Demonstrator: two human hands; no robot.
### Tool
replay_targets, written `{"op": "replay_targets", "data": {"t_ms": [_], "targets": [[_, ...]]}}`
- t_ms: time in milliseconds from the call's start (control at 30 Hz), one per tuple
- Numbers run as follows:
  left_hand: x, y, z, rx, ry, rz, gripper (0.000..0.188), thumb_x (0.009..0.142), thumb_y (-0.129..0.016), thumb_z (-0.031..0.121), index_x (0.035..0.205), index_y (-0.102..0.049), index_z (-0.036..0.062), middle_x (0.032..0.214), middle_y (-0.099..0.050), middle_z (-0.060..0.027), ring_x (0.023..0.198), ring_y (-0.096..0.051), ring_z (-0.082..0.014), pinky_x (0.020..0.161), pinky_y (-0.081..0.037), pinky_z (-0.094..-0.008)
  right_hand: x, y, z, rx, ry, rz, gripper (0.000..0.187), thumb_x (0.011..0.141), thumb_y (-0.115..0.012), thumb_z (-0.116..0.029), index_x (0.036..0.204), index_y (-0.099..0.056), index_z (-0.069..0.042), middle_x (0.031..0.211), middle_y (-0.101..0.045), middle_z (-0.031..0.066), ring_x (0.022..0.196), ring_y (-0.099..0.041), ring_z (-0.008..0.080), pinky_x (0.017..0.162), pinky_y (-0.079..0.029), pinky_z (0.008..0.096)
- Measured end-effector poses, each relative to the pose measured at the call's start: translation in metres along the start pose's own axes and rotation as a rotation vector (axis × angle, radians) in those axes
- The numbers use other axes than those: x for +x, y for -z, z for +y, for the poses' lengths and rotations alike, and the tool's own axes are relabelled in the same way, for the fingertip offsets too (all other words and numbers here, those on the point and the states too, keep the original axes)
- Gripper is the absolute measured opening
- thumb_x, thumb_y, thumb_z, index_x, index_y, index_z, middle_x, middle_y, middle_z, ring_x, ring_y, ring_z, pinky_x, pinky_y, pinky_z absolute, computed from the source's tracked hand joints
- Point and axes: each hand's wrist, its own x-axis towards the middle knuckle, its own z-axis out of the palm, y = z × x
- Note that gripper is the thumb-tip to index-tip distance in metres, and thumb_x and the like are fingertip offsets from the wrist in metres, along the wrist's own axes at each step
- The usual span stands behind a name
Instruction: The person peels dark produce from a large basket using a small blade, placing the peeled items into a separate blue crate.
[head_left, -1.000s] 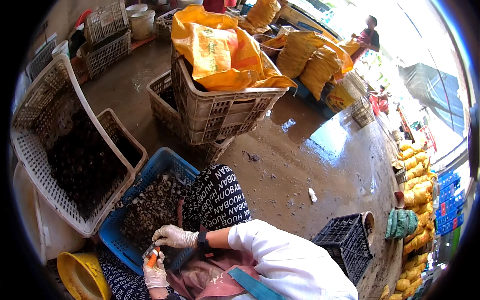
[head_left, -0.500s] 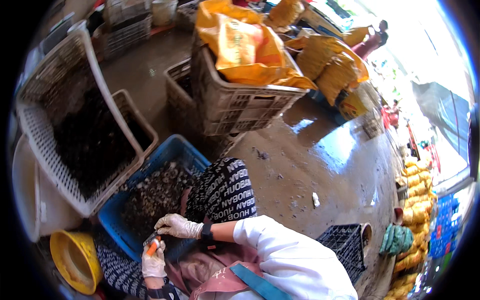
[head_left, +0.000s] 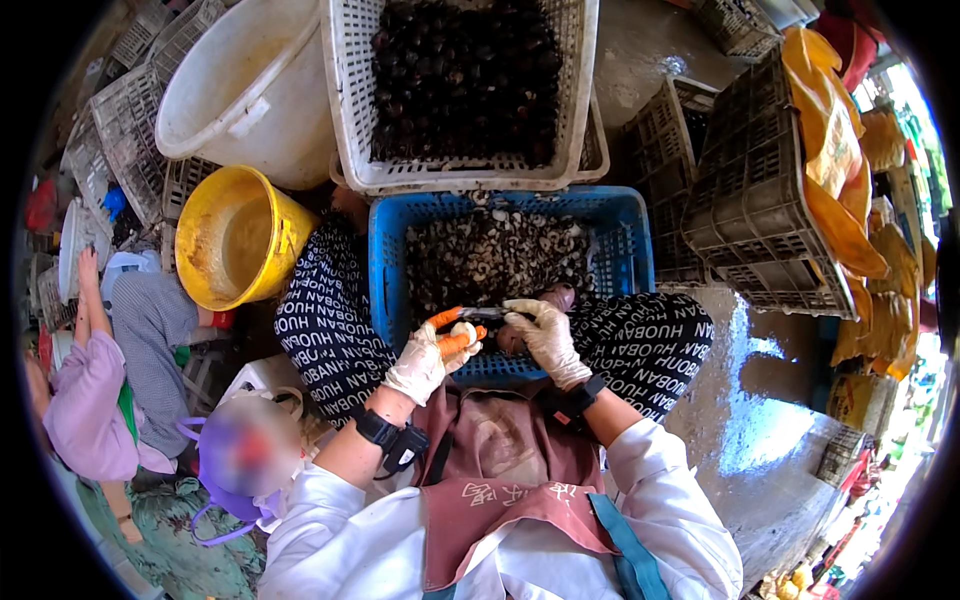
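My gloved left hand [head_left: 418, 365] is wrapped round the orange handles of a plier-like cutting tool [head_left: 457, 343]. The tool's metal jaws [head_left: 482, 313] point right, toward my right hand [head_left: 550, 342]. That hand is gloved too, with thumb and fingers pinched together at the jaws; what they grip is too small to make out. Both hands are over the near side of a blue basket [head_left: 641, 235] between my knees. Inside it lies a heap of small pale and dark pieces [head_left: 500, 250], perhaps cut snail shells.
Beyond the basket stands a white crate [head_left: 460, 180] of dark, shell-like things [head_left: 465, 85]. A yellow bucket [head_left: 235, 235] and a large white tub [head_left: 245, 90] are at left, near another person's purple sleeve [head_left: 95, 405]. Stacked crates [head_left: 750, 190] with orange sacks [head_left: 825, 130] rise at right.
The view has swung left, bringing the basket and both hands to the middle. My left hand still grips the tool, and my right hand stays close to its jaws.
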Motion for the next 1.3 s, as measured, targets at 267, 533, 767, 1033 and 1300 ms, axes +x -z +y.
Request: {"op": "replay_targets", "data": {"t_ms": [267,533,767,1033,1300], "targets": [[0.013,0.014,0.002,-0.032,0.016,-0.149,0.042,0.086,-0.062,0.004,0.126,-0.050,0.0038,0.107,-0.064,-0.0090,0.076,-0.061,-0.0141,0.059,-0.049,-0.0182,-0.001,0.006,-0.005,0.045,-0.040,0.013,0.021,0.083,-0.068,-0.013,0.102,-0.068,-0.003,0.089,-0.066,0.0109,0.079,-0.063,0.0171,0.075,-0.050,0.0275],[0.005,0.001,0.002,0.027,0.028,0.010,0.030,0.085,-0.063,0.006,0.114,-0.057,0.0034,0.104,-0.065,-0.0127,0.085,-0.064,-0.0166,0.068,-0.053,-0.0222,-0.002,-0.001,0.003,-0.011,0.025,-0.002,0.023,0.080,-0.071,-0.014,0.101,-0.068,-0.004,0.092,-0.066,0.0123,0.085,-0.063,0.0219,0.079,-0.049,0.0300],[0.005,0.000,0.005,0.082,-0.018,-0.064,0.029,0.085,-0.062,0.005,0.113,-0.060,0.0002,0.103,-0.066,-0.0126,0.089,-0.065,-0.0182,0.074,-0.053,-0.0236,0.004,0.005,0.010,-0.005,-0.013,0.053,0.020,0.080,-0.070,-0.012,0.099,-0.069,-0.005,0.092,-0.068,0.0123,0.086,-0.064,0.0221,0.079,-0.050,0.0292],[0.004,0.001,0.001,0.100,-0.057,-0.066,0.052,0.084,-0.065,0.006,0.132,-0.046,0.0035,0.101,-0.066,-0.0092,0.068,-0.058,-0.0086,0.054,-0.044,-0.0169,0.005,-0.002,0.007,0.076,-0.019,0.064,0.021,0.080,-0.070,-0.011,0.100,-0.069,-0.003,0.095,-0.068,0.0116,0.087,-0.064,0.0185,0.081,-0.049,0.0276],[0.000,-0.008,-0.001,0.058,-0.165,-0.093,0.085,0.082,-0.065,-0.003,0.147,-0.015,0.0176,0.101,-0.065,-0.0116,0.067,-0.061,-0.0112,0.058,-0.052,-0.0214,-0.004,-0.002,-0.008,-0.102,-0.192,-0.104,0.022,0.083,-0.069,-0.017,0.100,-0.068,-0.003,0.085,-0.069,0.0085,0.074,-0.064,0.0154,0.072,-0.050,0.0257]]}}
